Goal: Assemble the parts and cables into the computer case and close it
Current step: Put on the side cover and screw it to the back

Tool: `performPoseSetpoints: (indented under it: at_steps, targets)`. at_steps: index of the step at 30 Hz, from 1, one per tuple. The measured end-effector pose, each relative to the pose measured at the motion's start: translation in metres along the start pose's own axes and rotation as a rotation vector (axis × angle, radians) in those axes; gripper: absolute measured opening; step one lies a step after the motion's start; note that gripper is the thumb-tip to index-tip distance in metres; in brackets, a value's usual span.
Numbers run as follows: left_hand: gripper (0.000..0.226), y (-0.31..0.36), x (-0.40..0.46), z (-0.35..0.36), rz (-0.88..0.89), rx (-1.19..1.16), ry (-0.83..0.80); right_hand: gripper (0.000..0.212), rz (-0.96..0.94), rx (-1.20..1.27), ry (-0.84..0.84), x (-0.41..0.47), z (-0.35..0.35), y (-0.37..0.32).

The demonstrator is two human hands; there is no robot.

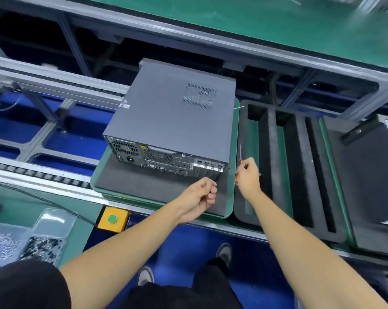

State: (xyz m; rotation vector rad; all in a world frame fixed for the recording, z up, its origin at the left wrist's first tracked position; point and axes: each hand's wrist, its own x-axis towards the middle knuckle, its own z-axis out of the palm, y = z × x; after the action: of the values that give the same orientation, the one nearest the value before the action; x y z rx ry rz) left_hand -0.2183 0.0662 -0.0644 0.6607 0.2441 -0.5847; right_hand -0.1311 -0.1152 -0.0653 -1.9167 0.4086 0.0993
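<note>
Case (175, 117) closed, lying on its side on a dark foam pad (144, 186) atop a green pallet (232, 197) on the conveyor, rear ports facing the person. Right hand (247, 177) just off the case's near right corner, fingers curled round an orange-handled screwdriver (240, 152), shaft pointing up and away. Left hand (202, 195) over the pad in front of the case, fingers curled in; whether it pinches anything, cannot tell.

No text can be read; the small stickers on the computer case (173, 112) are too blurred.
</note>
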Motion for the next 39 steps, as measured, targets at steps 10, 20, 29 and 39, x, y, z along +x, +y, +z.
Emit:
performPoseSetpoints:
  at_steps: [10, 20, 29, 39]
  targets:
    - [0.006, 0.038, -0.032, -0.05, 0.126, -0.017, 0.131, 0.029, -0.042, 0.088, 0.278, -0.113, 0.035, 0.031]
    - [0.007, 0.041, -0.034, -0.082, 0.208, 0.269, 0.271, 0.014, -0.182, 0.093, 0.05, -0.196, 0.091, 0.045]
    - [0.012, 0.065, -0.042, -0.101, 0.16, 0.24, 0.282, 0.027, -0.2, 0.053, -0.085, -0.185, 0.106, 0.022]
    - [0.015, 0.078, -0.05, -0.103, 0.22, 0.266, 0.282, 0.036, -0.225, -0.09, -0.233, -0.176, 0.097, 0.005]
